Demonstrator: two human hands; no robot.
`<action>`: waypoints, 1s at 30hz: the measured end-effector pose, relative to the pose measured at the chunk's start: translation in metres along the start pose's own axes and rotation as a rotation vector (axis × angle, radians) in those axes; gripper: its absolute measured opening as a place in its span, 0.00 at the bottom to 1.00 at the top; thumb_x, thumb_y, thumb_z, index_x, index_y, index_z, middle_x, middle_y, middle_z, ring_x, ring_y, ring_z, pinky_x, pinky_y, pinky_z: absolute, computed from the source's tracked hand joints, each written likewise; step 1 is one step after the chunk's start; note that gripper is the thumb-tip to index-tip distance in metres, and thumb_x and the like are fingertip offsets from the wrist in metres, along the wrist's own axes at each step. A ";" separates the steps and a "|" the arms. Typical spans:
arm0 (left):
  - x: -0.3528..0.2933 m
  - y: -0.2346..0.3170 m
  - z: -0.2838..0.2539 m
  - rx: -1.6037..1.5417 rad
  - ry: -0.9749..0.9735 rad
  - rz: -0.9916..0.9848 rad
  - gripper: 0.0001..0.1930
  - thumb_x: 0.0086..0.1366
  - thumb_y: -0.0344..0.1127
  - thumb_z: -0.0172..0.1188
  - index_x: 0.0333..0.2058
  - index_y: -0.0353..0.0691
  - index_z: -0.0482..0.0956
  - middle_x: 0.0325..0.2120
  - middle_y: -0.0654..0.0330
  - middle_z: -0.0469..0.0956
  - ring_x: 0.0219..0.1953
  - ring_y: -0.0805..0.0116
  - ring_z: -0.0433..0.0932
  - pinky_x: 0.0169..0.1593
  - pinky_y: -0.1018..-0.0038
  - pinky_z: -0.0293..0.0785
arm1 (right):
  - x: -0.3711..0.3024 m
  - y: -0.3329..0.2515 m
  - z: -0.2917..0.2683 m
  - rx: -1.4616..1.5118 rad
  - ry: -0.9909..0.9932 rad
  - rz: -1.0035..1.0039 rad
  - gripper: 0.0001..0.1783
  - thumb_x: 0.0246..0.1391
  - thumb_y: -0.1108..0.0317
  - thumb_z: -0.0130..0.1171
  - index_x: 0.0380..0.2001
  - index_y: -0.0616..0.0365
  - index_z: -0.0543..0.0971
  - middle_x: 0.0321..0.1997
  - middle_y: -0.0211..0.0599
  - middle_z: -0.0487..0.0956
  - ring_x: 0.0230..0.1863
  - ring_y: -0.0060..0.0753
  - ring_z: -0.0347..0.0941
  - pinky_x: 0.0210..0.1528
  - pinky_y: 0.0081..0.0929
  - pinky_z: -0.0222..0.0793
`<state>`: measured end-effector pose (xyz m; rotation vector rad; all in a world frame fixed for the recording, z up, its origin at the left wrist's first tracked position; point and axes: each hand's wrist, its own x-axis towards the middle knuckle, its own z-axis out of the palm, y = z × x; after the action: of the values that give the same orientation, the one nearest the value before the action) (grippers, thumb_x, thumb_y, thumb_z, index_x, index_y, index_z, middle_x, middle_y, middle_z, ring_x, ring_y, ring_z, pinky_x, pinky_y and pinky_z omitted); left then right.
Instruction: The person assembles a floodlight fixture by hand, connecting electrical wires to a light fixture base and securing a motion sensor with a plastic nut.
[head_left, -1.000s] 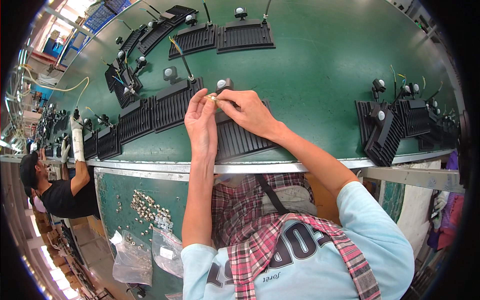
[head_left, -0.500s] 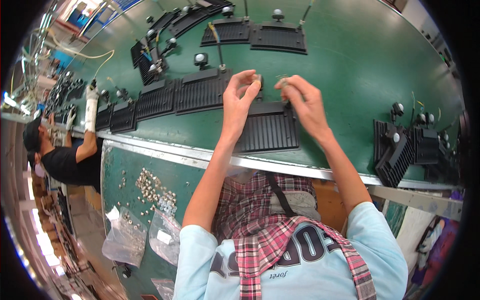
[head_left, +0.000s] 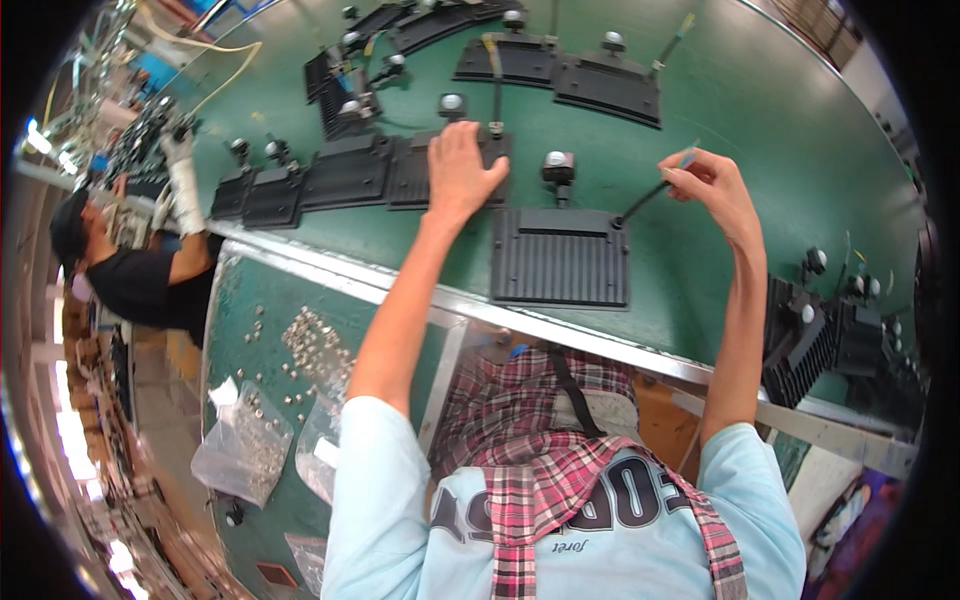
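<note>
A black finned floodlight housing (head_left: 562,262) lies in front of me near the table's front edge. Its motion sensor with a white dome (head_left: 558,168) stands at the far side. From its far right corner a black cable (head_left: 640,204) runs up to the right. My right hand (head_left: 718,188) pinches that cable near its end, where thin coloured wires stick out. To the left, my left hand (head_left: 462,174) is spread over the right part of a neighbouring floodlight (head_left: 408,168), thumb apart. Its palm side is hidden, and I cannot tell how firmly it touches the housing.
More floodlights (head_left: 608,88) lie at the back and left, with a cluster (head_left: 800,340) at the right. A lower side table (head_left: 270,300) holds scattered metal fittings (head_left: 312,340) and clear plastic bags (head_left: 243,450). At far left works a gloved person (head_left: 140,260).
My left hand has left the near floodlight and moved left over its neighbour, fingers spreading. My right hand has moved right with the cable end. The whole view has shifted slightly.
</note>
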<state>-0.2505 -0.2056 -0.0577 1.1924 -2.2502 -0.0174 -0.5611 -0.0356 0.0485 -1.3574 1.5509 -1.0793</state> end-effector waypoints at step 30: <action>-0.092 0.053 -0.094 -0.383 -0.007 0.008 0.34 0.54 0.36 0.64 0.61 0.38 0.66 0.61 0.50 0.63 0.66 0.50 0.60 0.69 0.58 0.53 | -0.026 0.034 0.054 -0.335 -0.092 0.169 0.18 0.50 0.57 0.67 0.38 0.58 0.79 0.38 0.37 0.78 0.46 0.38 0.74 0.46 0.35 0.70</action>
<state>-0.2040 -0.0810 -0.0104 0.9758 -2.1318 -0.4297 -0.5180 -0.0131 0.0000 -1.4402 1.7977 -0.6650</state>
